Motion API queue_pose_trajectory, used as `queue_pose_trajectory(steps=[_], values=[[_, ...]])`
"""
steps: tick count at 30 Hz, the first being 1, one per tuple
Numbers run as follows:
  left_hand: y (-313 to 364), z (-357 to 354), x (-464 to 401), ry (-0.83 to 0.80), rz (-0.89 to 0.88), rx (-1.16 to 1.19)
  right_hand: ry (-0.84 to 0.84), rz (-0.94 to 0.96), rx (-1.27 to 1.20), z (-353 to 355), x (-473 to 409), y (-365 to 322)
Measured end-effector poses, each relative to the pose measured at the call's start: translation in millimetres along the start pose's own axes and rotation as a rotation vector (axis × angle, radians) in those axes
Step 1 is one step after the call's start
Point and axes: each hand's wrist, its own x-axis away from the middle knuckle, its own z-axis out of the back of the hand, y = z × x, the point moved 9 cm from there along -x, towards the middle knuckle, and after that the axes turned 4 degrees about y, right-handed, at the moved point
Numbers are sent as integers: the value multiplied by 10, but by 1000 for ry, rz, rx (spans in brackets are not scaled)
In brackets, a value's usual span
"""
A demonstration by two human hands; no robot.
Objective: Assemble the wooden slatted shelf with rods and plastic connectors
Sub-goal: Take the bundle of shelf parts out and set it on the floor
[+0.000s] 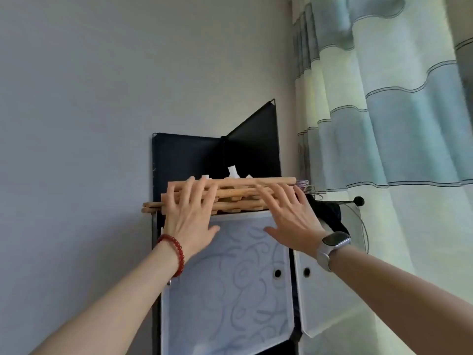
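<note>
Left hand (188,213): I see fingers straight, spread flat over the wooden bundle (230,194), steadying it.
Right hand (290,213): likewise flat, grasping nothing.
Bundle: stacked atop cabinet (230,278); unassembled, likely stored there.

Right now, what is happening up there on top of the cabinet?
A person reaches up with both hands to a pile of wooden rods and slats lying on top of a cabinet in the corner. The left hand, with a red bead bracelet on the wrist, lies flat on the left part of the pile, fingers spread. The right hand, with a watch on the wrist, rests on the right part. Nothing is lifted yet. White pieces show behind the pile.
</note>
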Motion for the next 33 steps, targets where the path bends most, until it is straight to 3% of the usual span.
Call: queue_pose_trajectory(steps=[2,4,14,22,33], values=[[-7,-218,-159,-130,7,-97,-99,50,47,-290,-153,84],[-61,-330,-268,-144,10,-145,-133,98,48,-465,-304,86],[-50,-491,-489,-20,-87,-199,114,118,-18,-625,-706,108],[-23,-471,-423,-7,-100,-207,177,96,-20,-617,-613,65],[14,119,-427,115,-130,-194,270,51,11,5,-515,90]])
